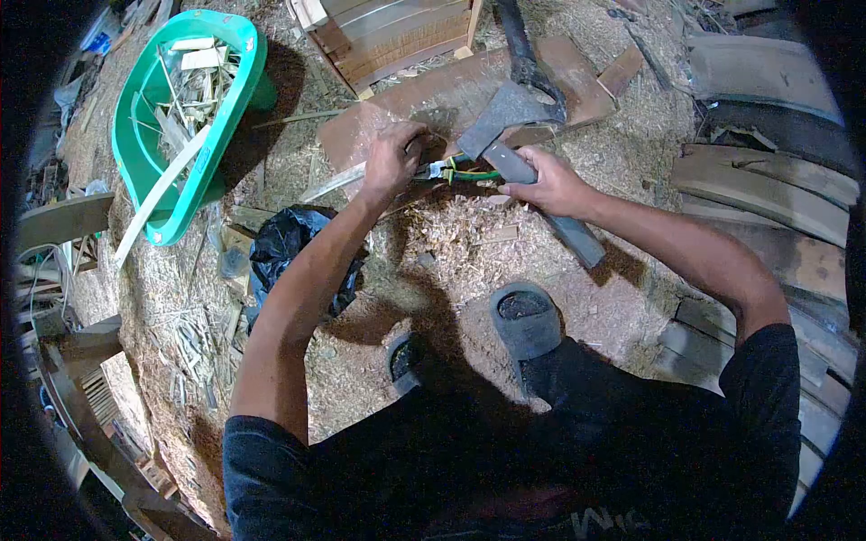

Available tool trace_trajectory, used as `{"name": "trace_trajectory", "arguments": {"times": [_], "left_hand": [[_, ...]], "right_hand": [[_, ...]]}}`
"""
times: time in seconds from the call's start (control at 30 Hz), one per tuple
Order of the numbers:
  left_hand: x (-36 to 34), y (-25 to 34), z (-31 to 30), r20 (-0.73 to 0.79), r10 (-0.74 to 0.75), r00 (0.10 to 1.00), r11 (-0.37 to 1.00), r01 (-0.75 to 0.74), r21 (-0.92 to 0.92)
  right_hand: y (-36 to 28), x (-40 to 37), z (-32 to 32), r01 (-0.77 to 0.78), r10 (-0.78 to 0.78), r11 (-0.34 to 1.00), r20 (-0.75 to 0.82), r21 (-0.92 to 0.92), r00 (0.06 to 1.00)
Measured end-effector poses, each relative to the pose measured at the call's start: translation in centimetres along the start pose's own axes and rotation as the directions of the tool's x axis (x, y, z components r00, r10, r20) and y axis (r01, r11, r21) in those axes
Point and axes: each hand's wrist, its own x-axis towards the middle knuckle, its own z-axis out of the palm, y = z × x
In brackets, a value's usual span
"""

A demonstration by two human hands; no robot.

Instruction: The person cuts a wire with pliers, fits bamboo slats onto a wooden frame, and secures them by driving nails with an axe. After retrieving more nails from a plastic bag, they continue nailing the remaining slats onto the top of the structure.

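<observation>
My left hand [393, 160] is closed, fingers curled, over the plank; what it grips is hidden. A pale wood strip [334, 184] runs up to its wrist side. Just right of it lies a slim item with green and yellow parts [456, 171], between my two hands. My right hand [548, 184] is wrapped round a grey rectangular bar [577, 239], which slants down to the right. The bar's upper end overlaps the blade of a dark axe head [507, 115]. Under the axe head is a brown plank [361, 126], lying on the ground.
A green plastic tub [244, 99] at the upper left holds wood scraps. A slatted wooden box [388, 41] stands at the top. A black plastic bag [289, 243] sits beside my left forearm. Wood shavings [469, 225] cover the ground before my feet. Curved boards [767, 171] are stacked right.
</observation>
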Motion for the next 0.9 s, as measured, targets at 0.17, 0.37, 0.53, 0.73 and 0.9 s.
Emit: {"name": "trace_trajectory", "arguments": {"times": [0.17, 0.37, 0.53, 0.73, 0.9], "left_hand": [[0.1, -1.0, 0.7, -0.034, 0.119, 0.992, 0.988, -0.115, 0.102], [0.1, 0.6, -0.1, -0.050, 0.133, 0.990, 0.984, -0.125, 0.130], [0.4, 0.1, 0.1, 0.016, 0.083, 0.996, 0.994, -0.084, 0.073], [0.3, 0.2, 0.1, 0.018, 0.099, 0.995, 0.992, -0.100, 0.072], [0.3, 0.3, 0.1, 0.001, 0.127, 0.992, 0.990, -0.126, 0.069]], "right_hand": [[0.5, 0.5, 0.1, -0.018, 0.017, 0.999, 0.004, 0.041, 1.000], [-0.1, 0.6, 0.1, -0.003, 0.007, 0.998, -0.059, 0.061, 0.998], [1.0, 1.9, 0.0, 0.128, -0.141, 0.987, -0.134, -0.099, 0.981], [-1.1, 2.0, -0.5, 0.133, -0.159, 0.977, -0.148, -0.168, 0.976], [-0.7, 2.4, -0.1, 0.092, -0.113, 0.985, -0.151, -0.143, 0.982]]}}
